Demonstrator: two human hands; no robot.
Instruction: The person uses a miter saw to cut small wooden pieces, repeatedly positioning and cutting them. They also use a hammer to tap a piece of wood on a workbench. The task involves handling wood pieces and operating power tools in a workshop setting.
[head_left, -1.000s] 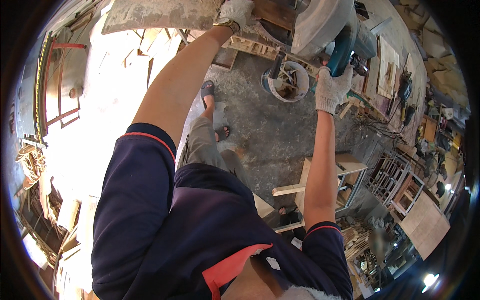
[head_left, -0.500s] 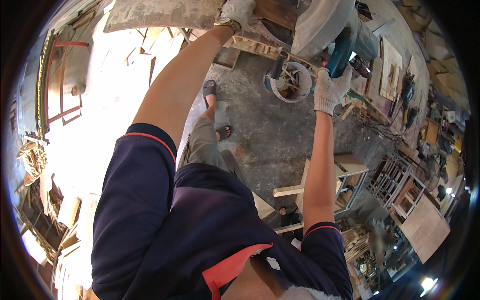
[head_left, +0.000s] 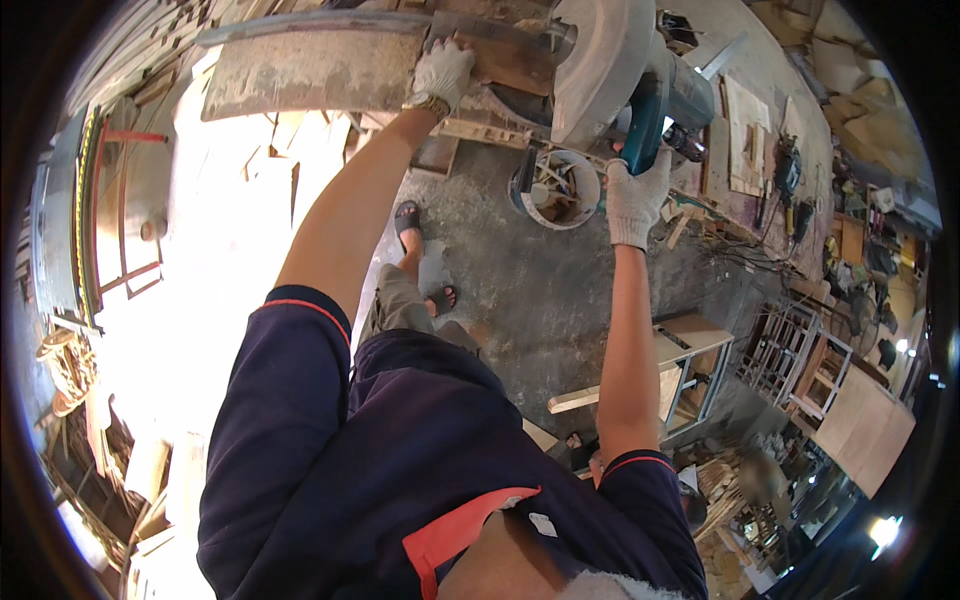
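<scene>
My right hand (head_left: 640, 200), in a pale knitted glove, is closed round the teal handle (head_left: 648, 118) of a chop saw. The saw's big grey blade guard (head_left: 598, 70) stands left of that hand, with its motor (head_left: 690, 95) to the right. My left hand (head_left: 443, 75), gloved too and with a watch at the wrist, lies on the worktop left of the guard. Its fingers are spread and point away from me, at the edge of a dark brown board (head_left: 500, 55). The guard hides the blade and the board's right end.
Under the bench edge stands a white bucket (head_left: 562, 205) of wood scraps. A worn bench panel (head_left: 310, 75) extends left. Power tools (head_left: 790, 175) and offcuts (head_left: 745, 130) lie on the right bench. A wooden frame cabinet (head_left: 695, 365) stands on the floor behind my right arm.
The view has shifted, so the far side of the bench shows more. My right hand stays on the saw handle, and my left hand stays on the worktop beside the saw.
</scene>
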